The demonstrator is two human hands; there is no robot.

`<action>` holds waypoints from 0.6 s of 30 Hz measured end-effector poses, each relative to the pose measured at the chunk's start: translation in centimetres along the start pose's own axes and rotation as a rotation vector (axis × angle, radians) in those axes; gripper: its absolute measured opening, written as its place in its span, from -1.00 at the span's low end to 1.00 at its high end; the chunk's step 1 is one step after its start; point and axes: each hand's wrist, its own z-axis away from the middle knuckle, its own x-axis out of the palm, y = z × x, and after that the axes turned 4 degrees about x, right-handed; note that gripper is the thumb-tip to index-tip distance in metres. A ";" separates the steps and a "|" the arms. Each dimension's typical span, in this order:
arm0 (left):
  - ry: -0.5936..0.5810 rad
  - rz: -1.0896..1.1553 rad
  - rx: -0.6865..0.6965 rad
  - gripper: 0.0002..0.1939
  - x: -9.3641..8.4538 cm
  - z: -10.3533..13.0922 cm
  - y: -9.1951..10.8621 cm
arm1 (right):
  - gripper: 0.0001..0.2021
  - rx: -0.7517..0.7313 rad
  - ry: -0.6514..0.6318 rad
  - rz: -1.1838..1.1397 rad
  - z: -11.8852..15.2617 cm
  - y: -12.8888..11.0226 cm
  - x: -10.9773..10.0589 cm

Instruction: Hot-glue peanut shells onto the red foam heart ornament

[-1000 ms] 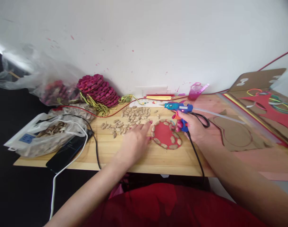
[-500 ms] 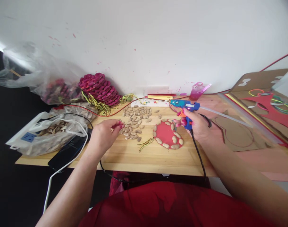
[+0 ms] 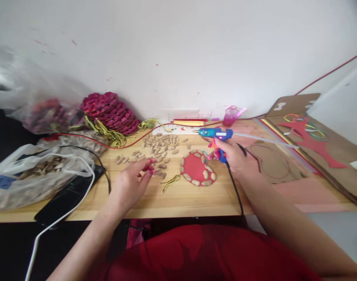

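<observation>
My right hand (image 3: 235, 156) is closed round the handle of a blue hot glue gun (image 3: 215, 134), its nozzle pointing left above the table. A clear glue stick (image 3: 263, 138) juts from its back. Below the gun lies a red rounded cutout (image 3: 193, 166) with peanuts in their shells set along its edge; a yellow-green cord (image 3: 171, 182) lies beside its left side. My left hand (image 3: 131, 179) hovers at the near edge of a spread of loose peanuts (image 3: 160, 144). Its thumb and fingers are apart, the tips close to several peanuts, and I see nothing held between them.
Magenta peanut-covered pieces (image 3: 111, 113) are stacked at the back left. A plastic bag of peanut shells (image 3: 46, 168), a white power strip (image 3: 4, 181) and a dark phone (image 3: 67, 195) sit at left. A pink cup (image 3: 231, 116) stands near the wall; cardboard (image 3: 273, 162) lies at right.
The view has turned a little to the right. My left hand has shifted right and nearer to me, its fingers spreading, uncovering peanuts at the left. My right hand still holds the glue gun.
</observation>
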 end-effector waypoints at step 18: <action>-0.141 -0.079 0.342 -0.71 5.7 1.2 3.9 | -0.50 -0.008 -0.023 -0.051 -0.2 -0.6 -0.7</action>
